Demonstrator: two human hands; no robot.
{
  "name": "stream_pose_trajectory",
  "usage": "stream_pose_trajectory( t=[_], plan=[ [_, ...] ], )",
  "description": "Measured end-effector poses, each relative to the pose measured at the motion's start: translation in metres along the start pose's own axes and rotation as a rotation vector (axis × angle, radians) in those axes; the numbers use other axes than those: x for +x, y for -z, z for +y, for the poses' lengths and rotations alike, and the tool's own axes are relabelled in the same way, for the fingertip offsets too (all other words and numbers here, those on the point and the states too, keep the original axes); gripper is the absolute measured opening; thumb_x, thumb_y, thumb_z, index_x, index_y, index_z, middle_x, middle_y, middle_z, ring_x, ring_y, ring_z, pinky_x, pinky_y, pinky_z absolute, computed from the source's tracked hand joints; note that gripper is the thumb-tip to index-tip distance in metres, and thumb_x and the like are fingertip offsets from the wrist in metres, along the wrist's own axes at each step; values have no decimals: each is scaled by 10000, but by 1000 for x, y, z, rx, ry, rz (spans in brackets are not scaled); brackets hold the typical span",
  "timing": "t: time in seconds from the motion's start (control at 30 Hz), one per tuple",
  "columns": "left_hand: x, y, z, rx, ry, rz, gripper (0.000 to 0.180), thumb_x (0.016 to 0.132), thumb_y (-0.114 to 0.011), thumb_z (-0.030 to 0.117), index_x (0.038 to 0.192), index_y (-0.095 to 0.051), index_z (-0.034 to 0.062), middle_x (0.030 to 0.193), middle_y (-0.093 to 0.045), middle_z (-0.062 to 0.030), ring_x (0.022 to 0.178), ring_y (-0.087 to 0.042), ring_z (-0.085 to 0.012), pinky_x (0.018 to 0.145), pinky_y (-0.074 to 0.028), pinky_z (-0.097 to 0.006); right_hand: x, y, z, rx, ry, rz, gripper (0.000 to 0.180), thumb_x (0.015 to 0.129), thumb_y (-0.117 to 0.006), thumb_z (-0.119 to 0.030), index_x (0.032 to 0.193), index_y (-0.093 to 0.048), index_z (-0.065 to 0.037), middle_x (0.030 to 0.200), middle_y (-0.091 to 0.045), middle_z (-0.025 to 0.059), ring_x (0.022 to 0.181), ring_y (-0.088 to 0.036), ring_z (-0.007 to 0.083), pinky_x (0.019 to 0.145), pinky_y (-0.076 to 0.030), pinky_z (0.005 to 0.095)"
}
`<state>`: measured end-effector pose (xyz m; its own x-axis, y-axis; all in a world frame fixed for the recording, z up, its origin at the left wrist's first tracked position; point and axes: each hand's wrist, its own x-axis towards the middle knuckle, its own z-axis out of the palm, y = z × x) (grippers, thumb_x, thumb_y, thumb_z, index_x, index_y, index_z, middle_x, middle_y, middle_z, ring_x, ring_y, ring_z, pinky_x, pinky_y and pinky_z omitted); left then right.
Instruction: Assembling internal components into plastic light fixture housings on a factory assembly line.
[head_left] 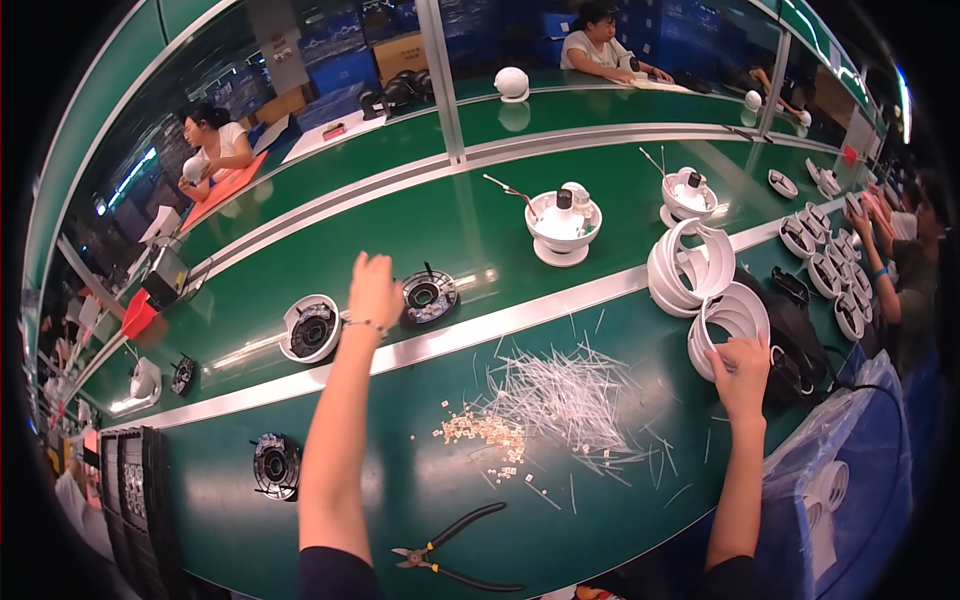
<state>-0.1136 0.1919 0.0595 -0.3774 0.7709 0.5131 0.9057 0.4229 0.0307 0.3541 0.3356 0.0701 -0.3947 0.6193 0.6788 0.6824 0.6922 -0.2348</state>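
My left hand (375,292) reaches over the green conveyor belt with its fingers curled together; what they hold, if anything, is hidden. Right beside it lies a black round electronic part (431,297), and to its left a white shell (311,329) with a similar black part inside. My right hand (741,373) pinches the rim of a white ring-shaped housing (740,303) at the stack on the right. Behind that leans another white ring housing (662,276). A third black round part (276,466) rests on the bench to the left of my left forearm.
A heap of clear thin plastic strips (560,400) and small cream-coloured connectors (487,435) covers mid-bench. Diagonal cutters (432,553) lie near the front edge. White camera bodies (563,228) stand on the belt. Black trays (140,500) are at left; co-workers sit beyond and at right.
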Motion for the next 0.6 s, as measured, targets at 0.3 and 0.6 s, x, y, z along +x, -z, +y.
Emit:
stream_pose_trajectory(
  t=[0.3, 0.6],
  plan=[
    [-14, -25, -6, -611, 595, -83, 404, 642, -680, 84, 1002, -552, -48, 852, -624, -150, 803, -602, -243, 730, -460, -321, -25, 46, -155, 327, 614, 42, 74, 651, -643, -68, 682, -577, -62, 616, -535, 17, 511, -472, 191, 516, -397, 336],
    [-125, 43, 33, -1342, 676, 218, 288, 781, -533, -29, 1054, -442, -21, 996, -523, -75, 917, -502, -133, 821, -402, -248, -119, 0, -247, 913, 946, -398, 136, 694, -622, -124, 665, -536, -23, 561, -406, 17, 492, -433, 149, 490, -344, 266]
  ],
)
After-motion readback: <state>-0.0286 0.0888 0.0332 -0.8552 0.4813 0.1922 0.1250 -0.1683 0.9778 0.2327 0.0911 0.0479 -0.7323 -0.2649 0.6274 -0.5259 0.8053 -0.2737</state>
